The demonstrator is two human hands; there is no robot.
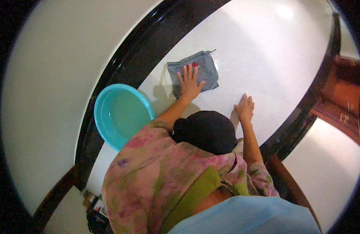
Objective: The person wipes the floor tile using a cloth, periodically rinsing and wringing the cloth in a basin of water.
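Neither of my own hands is in view. Before me a person bends low over a white floor (pixel 273 70), seen from behind and above, with dark hair (pixel 206 133) and a patterned garment (pixel 156 169). That person's left hand (pixel 190 86) presses flat, fingers spread, on a grey cloth (pixel 209 74) with a red patch and a loose string at one corner. Their right hand (pixel 245 108) rests by its fingertips on the bare floor, holding nothing. Left of them stands a turquoise basin (pixel 100 117) with cloudy water inside.
A glossy black border (pixel 150 38) runs along the pale wall (pixel 54 64), close behind the basin. At right, another dark border strip (pixel 288 134) lies near reddish-brown woodwork (pixel 341 87). Light-blue fabric (pixel 256 216) fills the bottom. A dark object (pixel 96 219) sits lower left.
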